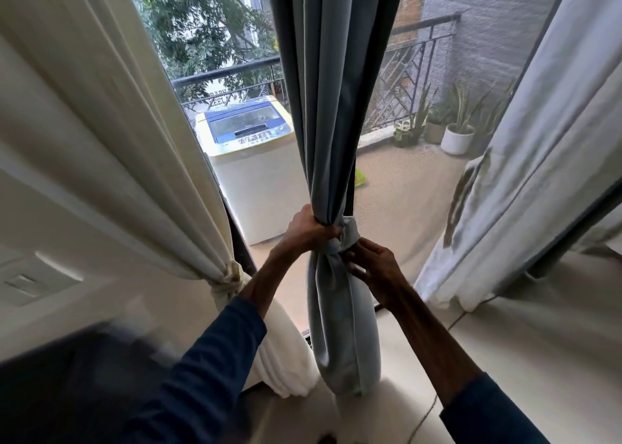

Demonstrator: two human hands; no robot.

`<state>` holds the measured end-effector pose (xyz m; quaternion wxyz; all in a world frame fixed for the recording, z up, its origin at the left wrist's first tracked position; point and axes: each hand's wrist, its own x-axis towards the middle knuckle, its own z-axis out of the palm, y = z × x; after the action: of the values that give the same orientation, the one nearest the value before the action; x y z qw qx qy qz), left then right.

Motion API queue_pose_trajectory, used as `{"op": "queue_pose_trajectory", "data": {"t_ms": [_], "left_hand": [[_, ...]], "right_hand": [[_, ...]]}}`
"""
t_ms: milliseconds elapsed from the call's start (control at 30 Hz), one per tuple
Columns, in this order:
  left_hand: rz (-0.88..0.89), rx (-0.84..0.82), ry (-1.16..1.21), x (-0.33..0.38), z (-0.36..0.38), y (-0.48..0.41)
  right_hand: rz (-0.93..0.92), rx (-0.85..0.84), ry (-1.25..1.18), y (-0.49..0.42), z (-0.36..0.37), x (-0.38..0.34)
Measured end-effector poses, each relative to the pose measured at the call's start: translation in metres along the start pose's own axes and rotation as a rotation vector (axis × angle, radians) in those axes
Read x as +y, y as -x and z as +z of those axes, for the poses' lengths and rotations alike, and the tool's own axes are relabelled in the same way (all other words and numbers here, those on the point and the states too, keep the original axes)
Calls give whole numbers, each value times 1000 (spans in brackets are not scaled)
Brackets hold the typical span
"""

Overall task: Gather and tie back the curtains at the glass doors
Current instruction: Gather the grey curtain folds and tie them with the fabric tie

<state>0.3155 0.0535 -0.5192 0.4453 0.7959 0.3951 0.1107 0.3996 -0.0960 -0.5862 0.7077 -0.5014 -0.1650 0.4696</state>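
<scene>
The left hand (308, 230) squeezes tight around the blue curtain (333, 107) — right at its knot (343, 238). The right hand (373, 262) touches the knot, fingers loose.

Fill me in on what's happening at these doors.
A person is tying the blue curtain at the glass doors. The left hand grips the gathered fabric just above the knot, while the right hand works at the knot from the side. The cream curtain on the left is already tied back; the white curtain on the right hangs loose.
</scene>
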Motion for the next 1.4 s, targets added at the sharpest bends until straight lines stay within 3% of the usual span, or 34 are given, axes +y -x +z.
{"op": "queue_pose_trajectory", "data": {"t_ms": [100,200,367,500,633,700,867,1033,1267,1400], "left_hand": [[47,-25,13,-2,3,2],[94,84,-9,-5,12,8],[49,205,-5,-7,21,11],[67,227,-92,0,25,16],[94,213,-68,6,24,13],[101,209,-69,4,20,9],[145,161,-84,-7,17,5],[75,220,-25,-10,11,0],[220,58,45,-22,16,-1],[288,44,-149,-35,23,11]], "right_hand": [[21,0,1,-3,-10,-5],[102,-20,-4,-8,-17,2],[465,76,-331,-12,-18,33],[540,179,-304,-24,-33,34],[396,183,-301,-33,-42,22],[304,107,-354,-35,-44,15],[293,-17,-270,-40,-37,8],[228,-45,-193,-32,-41,11],[74,90,-64,-34,-40,-1],[45,132,-90,-34,-40,7]]}}
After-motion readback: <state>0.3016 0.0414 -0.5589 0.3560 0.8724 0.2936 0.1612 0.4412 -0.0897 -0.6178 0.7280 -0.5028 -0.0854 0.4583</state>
